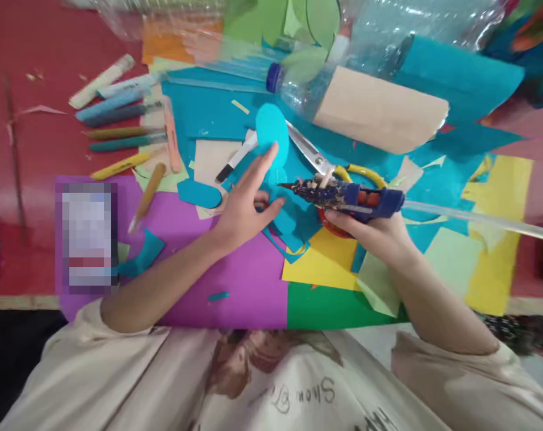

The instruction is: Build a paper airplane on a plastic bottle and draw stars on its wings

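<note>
My right hand [379, 233] is wrapped round a dark blue hot glue gun [370, 200], with a long clear glue stick [478, 220] trailing from its back. The gun's dirty nozzle points left, close to a bright blue paper cutout [272, 129] with rounded lobes. Over that cutout my left hand [244, 209] has its index finger stretched out on the paper and its thumb apart; its other fingers are curled and partly hidden. Scissors [314, 157] with yellow handles lie just behind the gun. A red ring-shaped thing [331, 226] shows partly under my right hand.
Markers [118, 133] and a phone [89, 236] lie at left. A clear bottle [298, 90] with beige paper [381, 111] stretches across the back. Purple paper [185, 257], yellow paper [325, 257], green paper [338, 305] and blue scraps cover the red table [42, 143].
</note>
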